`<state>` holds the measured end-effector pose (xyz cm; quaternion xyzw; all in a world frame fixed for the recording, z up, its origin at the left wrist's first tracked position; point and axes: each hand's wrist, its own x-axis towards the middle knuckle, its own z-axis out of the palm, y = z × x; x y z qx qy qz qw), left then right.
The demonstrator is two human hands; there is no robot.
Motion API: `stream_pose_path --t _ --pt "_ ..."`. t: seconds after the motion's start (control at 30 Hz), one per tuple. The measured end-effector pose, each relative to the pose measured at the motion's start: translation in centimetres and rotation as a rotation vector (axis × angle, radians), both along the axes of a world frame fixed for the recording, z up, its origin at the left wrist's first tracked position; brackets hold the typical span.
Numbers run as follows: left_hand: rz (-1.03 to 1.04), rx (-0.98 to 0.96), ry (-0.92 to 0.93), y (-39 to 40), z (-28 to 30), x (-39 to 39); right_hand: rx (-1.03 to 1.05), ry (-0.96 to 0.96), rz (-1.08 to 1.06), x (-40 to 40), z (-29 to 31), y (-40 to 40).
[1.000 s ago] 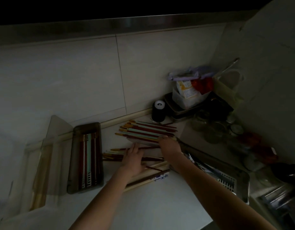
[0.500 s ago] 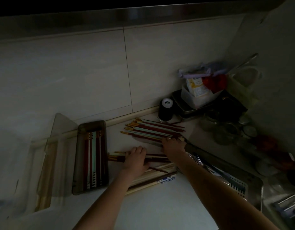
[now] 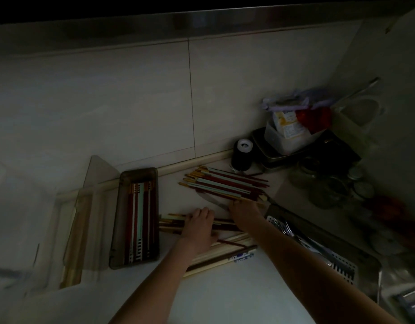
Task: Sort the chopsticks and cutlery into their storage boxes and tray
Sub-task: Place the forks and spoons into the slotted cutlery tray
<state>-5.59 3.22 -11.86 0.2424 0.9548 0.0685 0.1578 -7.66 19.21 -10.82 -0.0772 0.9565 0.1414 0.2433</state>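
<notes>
Dim counter, hands (image 3: pixel 198 226) on loose chopsticks (image 3: pixel 225 185); dark box (image 3: pixel 137 218) beside

Red-and-mint chopsticks (image 3: pixel 225 184) fanned beside brown box (image 3: pixel 136 218)

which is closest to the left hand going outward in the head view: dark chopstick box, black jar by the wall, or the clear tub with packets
From the left hand:
1. Dark chopstick box, just to its left.
2. Black jar, up and right by the wall.
3. Clear tub, farther right in the corner.

No print can be read (too dim) on the chopstick wrapper (image 3: pixel 242 256)
</notes>
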Motion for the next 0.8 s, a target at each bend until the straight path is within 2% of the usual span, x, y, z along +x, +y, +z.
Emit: stream_pose_path --t 0.1,0.23,0.33,0.47,0.63,0.8 --pt "-0.001 -0.007 -0.017 0.0 0.2 0.0 -0.033 -0.016 -0.059 -0.1 -0.2 -0.2" --pt "0.022 -0.004 -0.027 0.1 0.3 0.1 -0.202 0.081 -0.204 0.2 -0.1 -0.7" --pt "0.028 -0.017 -0.033 0.2 0.3 0.2 -0.22 0.117 -0.269 0.7 -0.1 -1.4" --pt "0.003 -0.032 -0.077 0.2 0.5 0.3 -0.2 0.084 -0.199 0.5 -0.9 -1.5" --pt "-0.006 -0.022 -0.081 -0.2 0.7 0.6 -0.134 0.153 0.059 0.9 -1.0 -1.4" --pt "-0.025 -0.039 -0.091 -0.1 0.9 0.7 -0.093 0.085 0.063 0.4 -0.4 -1.9"
